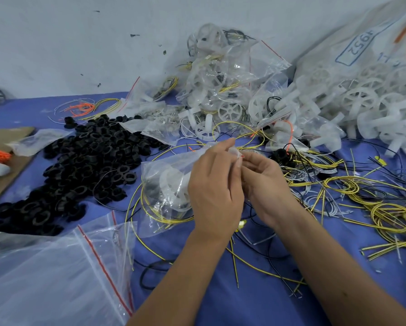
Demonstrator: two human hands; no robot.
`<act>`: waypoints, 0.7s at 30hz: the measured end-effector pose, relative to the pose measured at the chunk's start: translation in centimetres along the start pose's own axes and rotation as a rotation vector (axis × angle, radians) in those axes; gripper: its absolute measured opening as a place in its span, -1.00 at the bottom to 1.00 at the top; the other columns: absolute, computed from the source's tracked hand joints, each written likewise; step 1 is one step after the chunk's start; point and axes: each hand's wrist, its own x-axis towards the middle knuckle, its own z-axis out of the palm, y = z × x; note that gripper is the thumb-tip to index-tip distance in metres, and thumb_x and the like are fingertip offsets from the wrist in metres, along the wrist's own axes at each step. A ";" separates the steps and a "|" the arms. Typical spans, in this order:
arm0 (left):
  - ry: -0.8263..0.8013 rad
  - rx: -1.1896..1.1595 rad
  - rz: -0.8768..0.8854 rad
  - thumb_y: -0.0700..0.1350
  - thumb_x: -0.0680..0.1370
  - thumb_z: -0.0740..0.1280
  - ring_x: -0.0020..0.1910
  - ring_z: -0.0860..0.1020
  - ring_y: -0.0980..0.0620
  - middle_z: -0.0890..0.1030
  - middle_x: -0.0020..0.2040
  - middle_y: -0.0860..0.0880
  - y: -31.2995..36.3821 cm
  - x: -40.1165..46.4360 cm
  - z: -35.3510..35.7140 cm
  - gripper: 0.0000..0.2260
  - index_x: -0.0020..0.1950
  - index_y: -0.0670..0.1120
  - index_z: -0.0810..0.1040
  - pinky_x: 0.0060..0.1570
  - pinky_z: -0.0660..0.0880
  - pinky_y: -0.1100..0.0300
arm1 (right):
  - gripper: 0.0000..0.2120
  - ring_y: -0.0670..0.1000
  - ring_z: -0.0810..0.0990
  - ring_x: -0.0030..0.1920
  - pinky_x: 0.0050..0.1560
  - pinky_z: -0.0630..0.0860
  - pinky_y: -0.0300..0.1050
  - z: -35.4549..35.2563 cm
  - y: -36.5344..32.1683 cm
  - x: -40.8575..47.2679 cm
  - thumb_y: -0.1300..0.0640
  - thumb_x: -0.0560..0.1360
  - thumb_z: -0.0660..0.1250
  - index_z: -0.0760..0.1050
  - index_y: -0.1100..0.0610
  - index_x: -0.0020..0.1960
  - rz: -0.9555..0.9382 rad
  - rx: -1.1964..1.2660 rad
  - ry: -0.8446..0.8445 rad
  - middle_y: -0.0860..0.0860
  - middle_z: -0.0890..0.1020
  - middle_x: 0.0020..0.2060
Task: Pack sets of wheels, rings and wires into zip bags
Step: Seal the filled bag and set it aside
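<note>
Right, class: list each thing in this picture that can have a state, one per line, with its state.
left hand: pinching the bag's top edge
right hand: pinching the same edge
held zip bag: filled with white wheels and yellow wire, held at its mouth
empty zip bags: lying flat, stacked
packed bags: filled, piled by the wall
black rings: loose heap

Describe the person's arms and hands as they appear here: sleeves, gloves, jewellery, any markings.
Both forearms are bare up to the frame edge, with no sleeves in view. The left hand and right hand wear no gloves, and no rings, watch or bracelets show. The right forearm has a small dark spot near the lower right.
</note>
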 end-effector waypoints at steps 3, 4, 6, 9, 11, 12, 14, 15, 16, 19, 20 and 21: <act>-0.010 0.009 0.004 -0.23 0.65 0.32 0.27 0.57 -0.01 0.63 0.29 -0.04 0.3 0.0 0.1 -0.94 0.03 -0.17 0.59 0.21 0.51 0.11 | -0.73 0.06 0.69 -0.09 -0.12 0.65 -0.16 0.1 -0.1 0.1 0.36 0.59 0.32 0.52 0.30 0.28 0.003 0.113 0.025 0.19 0.68 -0.01; -0.020 0.011 -0.004 -0.23 0.65 0.33 0.28 0.57 -0.01 0.62 0.31 -0.04 0.3 0.0 0.2 -0.94 0.04 -0.18 0.59 0.22 0.50 0.16 | -0.74 0.03 0.70 -0.12 -0.17 0.64 -0.19 0.1 -0.1 0.1 0.36 0.60 0.30 0.51 0.31 0.28 0.015 0.148 0.018 0.16 0.69 -0.03; -0.044 -0.002 -0.023 -0.24 0.65 0.33 0.28 0.57 0.00 0.61 0.34 -0.05 0.5 0.0 0.2 -0.94 0.05 -0.19 0.60 0.23 0.45 0.27 | -0.75 -0.02 0.70 -0.19 -0.25 0.62 -0.24 0.0 -0.1 0.1 0.37 0.60 0.27 0.49 0.31 0.27 0.044 0.203 -0.002 0.11 0.69 -0.12; -0.075 -0.062 -0.064 -0.26 0.64 0.34 0.23 0.59 0.01 0.59 0.38 -0.07 0.6 0.0 0.1 -0.95 0.07 -0.17 0.58 0.13 0.48 0.28 | -0.80 -0.02 0.69 -0.21 -0.22 0.63 -0.23 -0.1 0.2 0.1 0.35 0.59 0.27 0.50 0.30 0.21 0.079 0.166 -0.051 0.09 0.68 -0.16; -0.083 -0.093 -0.081 -0.26 0.64 0.33 0.17 0.61 0.00 0.60 0.36 -0.08 0.8 0.0 0.0 -0.88 0.15 -0.09 0.53 0.08 0.54 0.16 | -0.88 -0.05 0.68 -0.24 -0.24 0.61 -0.27 -0.2 0.5 0.1 0.33 0.61 0.26 0.54 0.28 0.09 0.087 0.094 -0.107 0.05 0.69 -0.22; -0.085 -0.104 -0.085 -0.27 0.64 0.33 0.16 0.61 -0.02 0.61 0.35 -0.09 0.8 0.0 -0.1 -0.85 0.17 -0.07 0.51 0.07 0.54 0.11 | -0.90 -0.07 0.67 -0.27 -0.27 0.59 -0.29 -0.2 0.6 0.0 0.31 0.60 0.26 0.56 0.25 0.04 0.089 0.072 -0.127 0.02 0.69 -0.25; -0.085 -0.129 -0.090 -0.28 0.65 0.33 0.17 0.61 -0.03 0.62 0.34 -0.09 0.9 0.0 -0.1 -0.82 0.19 -0.05 0.49 0.09 0.54 0.07 | -0.92 -0.08 0.67 -0.27 -0.27 0.58 -0.28 -0.2 0.6 0.0 0.23 0.55 0.32 0.58 0.20 0.00 0.091 0.050 -0.145 0.01 0.70 -0.26; -0.087 -0.140 -0.091 -0.28 0.65 0.32 0.19 0.61 -0.03 0.62 0.32 -0.10 0.9 0.1 -0.1 -0.80 0.21 -0.04 0.47 0.12 0.54 0.07 | -0.90 -0.05 0.68 -0.24 -0.23 0.60 -0.25 -0.1 0.6 -0.1 0.21 0.52 0.34 0.59 0.19 0.01 0.091 0.050 -0.148 0.03 0.70 -0.23; -0.093 -0.152 -0.087 -0.29 0.65 0.32 0.21 0.60 -0.02 0.63 0.31 -0.11 0.8 0.1 -0.1 -0.80 0.21 -0.05 0.47 0.15 0.53 0.06 | -0.91 -0.01 0.70 -0.19 -0.18 0.62 -0.20 -0.1 0.6 -0.1 0.24 0.53 0.35 0.60 0.18 0.02 0.084 0.039 -0.147 0.06 0.71 -0.19; -0.114 -0.170 -0.071 -0.30 0.64 0.30 0.26 0.58 0.01 0.59 0.37 -0.09 0.6 0.0 0.1 -0.89 0.12 -0.15 0.54 0.22 0.51 0.09 | -0.80 0.20 0.65 -0.07 -0.02 0.57 0.13 0.0 0.9 -0.2 0.37 0.62 0.24 0.61 0.20 0.04 0.063 -0.036 -0.119 0.19 0.70 -0.11; -0.118 -0.179 -0.070 -0.31 0.64 0.30 0.27 0.58 0.01 0.58 0.39 -0.08 0.5 0.0 0.1 -0.91 0.09 -0.17 0.55 0.23 0.51 0.09 | -0.82 0.25 0.61 -0.06 0.01 0.51 0.26 0.1 1.0 -0.2 0.36 0.63 0.24 0.61 0.22 0.06 0.047 -0.092 -0.099 0.26 0.69 -0.09; -0.121 -0.186 -0.068 -0.31 0.64 0.30 0.27 0.58 0.00 0.58 0.39 -0.09 0.4 -0.1 0.1 -0.92 0.09 -0.18 0.55 0.22 0.51 0.08 | -0.86 0.27 0.59 -0.07 0.00 0.47 0.36 0.2 1.1 -0.3 0.33 0.64 0.24 0.59 0.24 0.07 0.025 -0.158 -0.085 0.30 0.68 -0.08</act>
